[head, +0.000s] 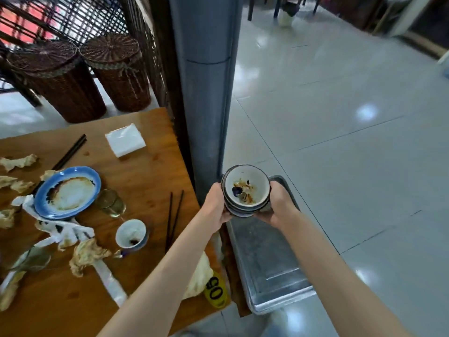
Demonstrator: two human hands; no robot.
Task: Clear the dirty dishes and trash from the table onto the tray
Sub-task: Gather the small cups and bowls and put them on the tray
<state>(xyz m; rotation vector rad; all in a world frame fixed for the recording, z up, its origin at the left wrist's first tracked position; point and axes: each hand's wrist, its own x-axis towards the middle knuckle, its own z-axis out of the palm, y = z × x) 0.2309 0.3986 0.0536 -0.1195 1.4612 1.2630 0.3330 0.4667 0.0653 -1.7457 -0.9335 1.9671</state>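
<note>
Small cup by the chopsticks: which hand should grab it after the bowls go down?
Probably left. The left hand is on the table side of the bowl stack, nearer the small cup.
</note>
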